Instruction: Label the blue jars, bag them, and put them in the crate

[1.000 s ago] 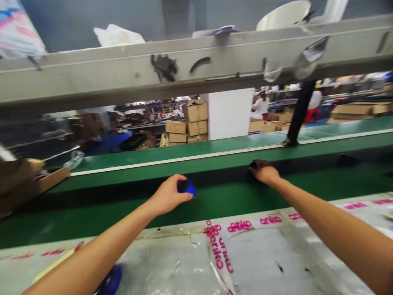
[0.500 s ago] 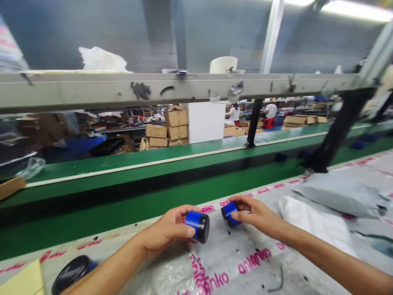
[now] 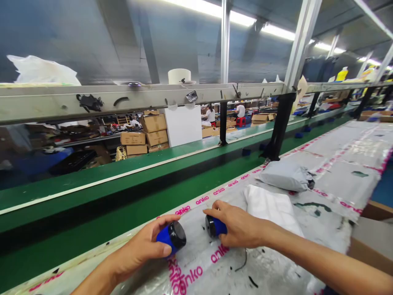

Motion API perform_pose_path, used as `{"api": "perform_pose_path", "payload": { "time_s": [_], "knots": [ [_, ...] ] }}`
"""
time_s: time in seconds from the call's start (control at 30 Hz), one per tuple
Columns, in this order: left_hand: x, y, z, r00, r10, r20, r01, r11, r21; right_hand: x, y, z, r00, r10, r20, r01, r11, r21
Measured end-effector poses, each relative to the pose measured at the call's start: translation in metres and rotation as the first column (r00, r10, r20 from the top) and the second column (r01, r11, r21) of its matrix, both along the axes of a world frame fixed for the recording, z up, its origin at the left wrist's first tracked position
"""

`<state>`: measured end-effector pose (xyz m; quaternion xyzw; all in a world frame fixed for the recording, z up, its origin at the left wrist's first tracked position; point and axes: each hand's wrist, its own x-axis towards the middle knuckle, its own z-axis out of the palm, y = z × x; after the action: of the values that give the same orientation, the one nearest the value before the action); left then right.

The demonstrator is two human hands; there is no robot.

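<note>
My left hand [image 3: 143, 246] is wrapped round a small blue cylinder with a black end cap [image 3: 176, 234], thumb on the near side and fingers over the far side. Its black round face points right and a little toward me. In my right hand [image 3: 241, 225] is a similar blue cylinder with a black end cap [image 3: 212, 226], gripped between thumb and fingers. The black end of that one faces left, toward the first cylinder. A gap separates the two. Both are over a plastic-covered worktop [image 3: 227, 272] printed with pink "anko" lettering; whether they touch it I cannot tell.
A folded white cloth-like item [image 3: 272, 207] and a grey plastic bag [image 3: 284, 176] lie right of my right hand. Beyond the worktop runs a green conveyor [image 3: 147, 192], with a black post [image 3: 278, 127] and a metal shelf rail [image 3: 147, 96] above. Cardboard boxes [image 3: 155, 123] stand behind.
The view has swung right, showing more of the worktop. My right hand has turned, so its cylinder's black end now faces left. My left hand still holds its cylinder.
</note>
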<state>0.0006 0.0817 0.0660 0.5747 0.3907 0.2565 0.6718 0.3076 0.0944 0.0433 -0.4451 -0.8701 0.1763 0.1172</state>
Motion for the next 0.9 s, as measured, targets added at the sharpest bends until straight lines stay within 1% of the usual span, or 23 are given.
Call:
{"api": "perform_pose_path", "payload": {
  "time_s": [0.07,0.13,0.2,0.3,0.4,0.5,0.6,0.73,0.9],
  "knots": [
    [0.002,-0.002,0.000,0.999,0.009,-0.040,-0.008,0.999,0.035,0.002,0.000,-0.003,0.998,-0.001,-0.062,0.000,1.000,-0.022],
    [0.004,-0.004,0.000,0.999,0.023,-0.036,-0.020,0.997,0.071,0.007,-0.002,-0.007,0.985,-0.024,-0.173,0.015,0.998,-0.053],
    [0.006,-0.005,-0.001,0.999,0.039,-0.021,-0.037,0.995,0.090,0.013,-0.004,-0.009,0.958,-0.077,-0.275,0.060,0.996,-0.072],
    [0.012,-0.003,-0.006,0.999,0.046,-0.021,-0.044,0.996,0.080,0.016,-0.008,-0.011,0.924,-0.148,-0.354,0.120,0.988,-0.100],
    [0.021,0.003,-0.014,0.999,0.033,-0.037,-0.030,0.995,0.095,0.016,-0.009,-0.013,0.910,-0.178,-0.375,0.141,0.982,-0.125],
    [0.033,0.009,-0.020,0.995,0.035,-0.091,-0.021,0.988,0.154,0.016,-0.008,-0.015,0.905,-0.209,-0.371,0.178,0.977,-0.116],
    [0.047,0.014,-0.023,0.989,0.064,-0.134,-0.034,0.976,0.213,0.016,-0.004,-0.020,0.895,-0.232,-0.381,0.206,0.973,-0.109],
    [0.064,0.024,-0.028,0.978,0.141,-0.154,-0.089,0.948,0.307,0.015,0.003,-0.028,0.873,-0.257,-0.415,0.234,0.966,-0.106],
    [0.074,0.034,-0.033,0.960,0.177,-0.215,-0.069,0.899,0.433,0.011,0.007,-0.034,0.888,-0.249,-0.386,0.247,0.967,-0.055]
  ]
}}
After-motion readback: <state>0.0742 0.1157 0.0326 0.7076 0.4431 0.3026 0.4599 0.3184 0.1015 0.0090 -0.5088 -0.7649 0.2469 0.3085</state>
